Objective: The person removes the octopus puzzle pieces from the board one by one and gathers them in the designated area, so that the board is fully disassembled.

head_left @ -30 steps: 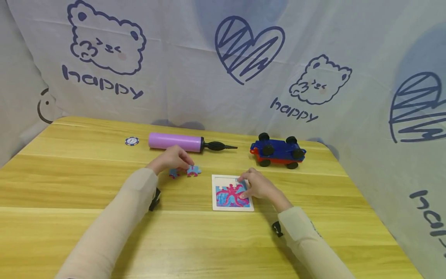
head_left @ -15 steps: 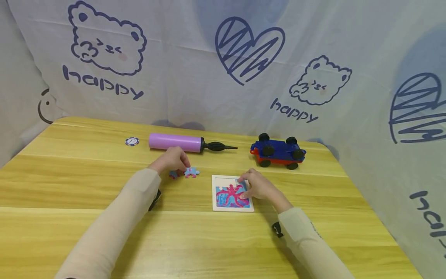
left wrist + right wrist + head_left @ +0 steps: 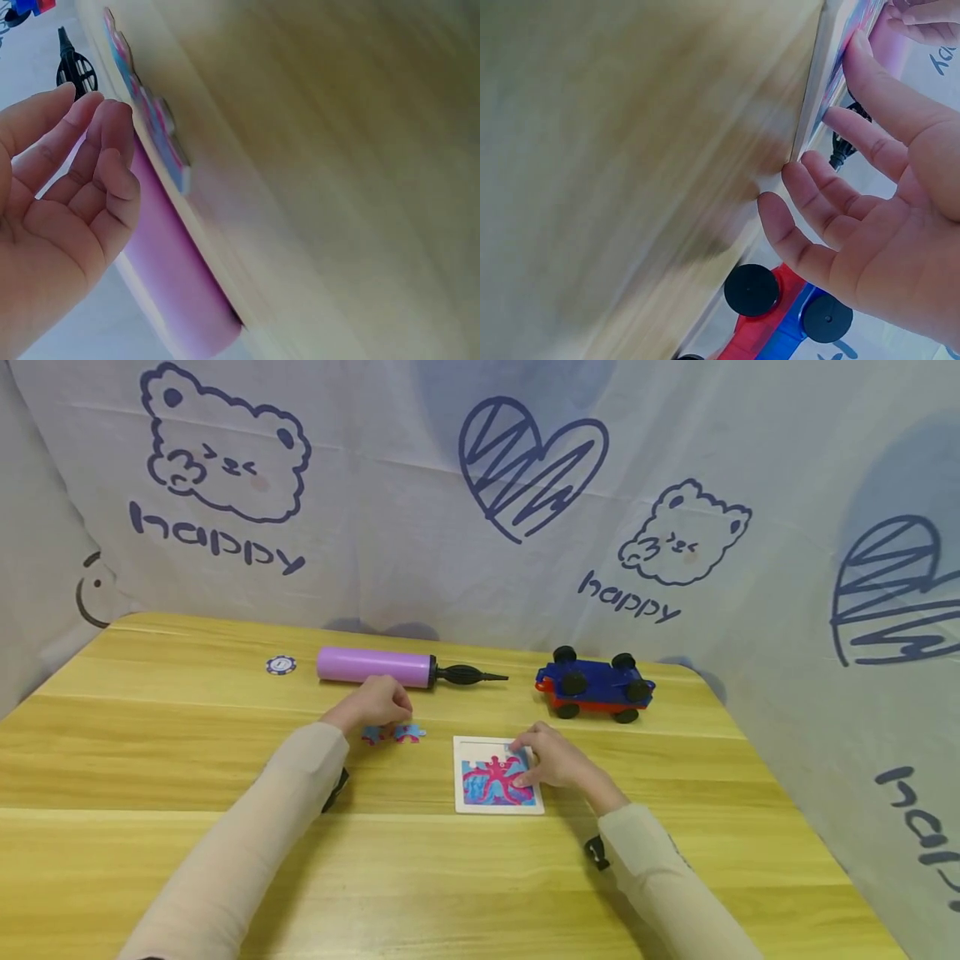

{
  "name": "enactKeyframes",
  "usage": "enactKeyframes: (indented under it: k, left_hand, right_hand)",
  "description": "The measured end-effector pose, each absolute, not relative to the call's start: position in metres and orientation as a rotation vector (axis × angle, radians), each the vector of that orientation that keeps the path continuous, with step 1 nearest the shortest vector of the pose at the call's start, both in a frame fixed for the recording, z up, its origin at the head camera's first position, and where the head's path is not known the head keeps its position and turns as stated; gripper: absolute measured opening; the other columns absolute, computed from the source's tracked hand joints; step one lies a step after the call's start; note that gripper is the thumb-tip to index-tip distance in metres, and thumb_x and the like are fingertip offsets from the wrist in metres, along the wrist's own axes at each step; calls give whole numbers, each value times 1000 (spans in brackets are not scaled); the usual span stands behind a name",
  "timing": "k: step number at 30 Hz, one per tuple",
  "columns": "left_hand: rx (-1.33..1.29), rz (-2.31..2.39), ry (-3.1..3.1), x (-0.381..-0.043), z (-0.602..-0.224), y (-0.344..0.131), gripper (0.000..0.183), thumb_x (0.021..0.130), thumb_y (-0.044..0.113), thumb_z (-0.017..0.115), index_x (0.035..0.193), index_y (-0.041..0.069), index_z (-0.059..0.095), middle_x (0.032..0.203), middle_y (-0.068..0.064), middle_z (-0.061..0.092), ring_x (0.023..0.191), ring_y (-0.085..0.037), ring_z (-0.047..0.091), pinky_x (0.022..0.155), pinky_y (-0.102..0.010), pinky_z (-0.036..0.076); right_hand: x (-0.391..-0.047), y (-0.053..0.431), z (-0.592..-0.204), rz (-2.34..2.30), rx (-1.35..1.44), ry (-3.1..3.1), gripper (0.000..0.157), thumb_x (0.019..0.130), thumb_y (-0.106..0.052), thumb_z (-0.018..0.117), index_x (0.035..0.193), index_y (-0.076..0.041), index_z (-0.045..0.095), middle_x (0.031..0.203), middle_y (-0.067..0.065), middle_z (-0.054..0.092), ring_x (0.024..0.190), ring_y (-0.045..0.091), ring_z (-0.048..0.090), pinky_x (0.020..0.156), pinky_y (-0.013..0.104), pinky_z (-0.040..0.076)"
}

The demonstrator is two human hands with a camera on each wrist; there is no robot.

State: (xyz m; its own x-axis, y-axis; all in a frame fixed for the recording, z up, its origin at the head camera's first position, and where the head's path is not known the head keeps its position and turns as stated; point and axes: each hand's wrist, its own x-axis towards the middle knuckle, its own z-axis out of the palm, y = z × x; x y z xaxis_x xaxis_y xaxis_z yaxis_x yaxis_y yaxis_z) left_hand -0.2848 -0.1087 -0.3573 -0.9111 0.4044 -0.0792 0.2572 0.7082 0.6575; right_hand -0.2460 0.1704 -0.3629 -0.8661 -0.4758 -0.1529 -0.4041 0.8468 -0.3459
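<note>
My left hand (image 3: 375, 702) hovers just above two or more blue-and-pink jigsaw pieces (image 3: 407, 735) on the table, and its shadowed far side hides part of them. In the left wrist view its fingers curl loosely with nothing between them, apart from the jigsaw pieces (image 3: 166, 139). A white-framed jigsaw puzzle (image 3: 498, 810) with a pink octopus lies flat; its upper part shows bare white tray. My right hand (image 3: 558, 760) rests on the puzzle's right side. Seen from the right wrist, the thumb touches the picture and the other fingers spread along the frame's edge (image 3: 810, 97).
Behind the pieces lies a purple hand pump (image 3: 375, 667) with a black nozzle. A blue-and-red toy car (image 3: 596, 685) sits wheels-up at the back right. A blue-and-white poker chip (image 3: 281, 665) lies at the back left. A printed white cloth (image 3: 405, 527) hangs behind the table.
My left hand has let go of a jigsaw piece and lifted slightly off it. That piece has slid a little left, toward the others. My right hand stays on the puzzle.
</note>
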Motion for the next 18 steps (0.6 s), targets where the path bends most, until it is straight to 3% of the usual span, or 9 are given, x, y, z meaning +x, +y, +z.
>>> enactKeyframes:
  k: [3,10,18]
  left_hand:
    - [569,983,2698,-285,-356,-105,16,82,5,60,92,-6,64,77,-11,64,55,-15,54,58,-26,47]
    - [623,944,2713,-285,-353,-94,17,81,7,63,94,-3,65,87,-11,65,72,-16,57,73,-31,48]
    - [630,945,2685,-282,-351,-83,17,81,7,63,94,-3,65,84,-9,64,70,-17,57,69,-29,48]
  right_hand:
    - [-246,172,-362,-463,-705,2768,44,73,-17,74,112,-1,60,108,13,48,99,26,46,89,39,38]
    - [-248,177,-359,-495,-735,2696,43,75,-10,71,116,-1,58,109,14,45,99,27,43,87,40,38]
    - [-247,180,-359,-509,-713,2691,47,74,-7,72,118,0,56,114,15,45,101,28,44,90,41,37]
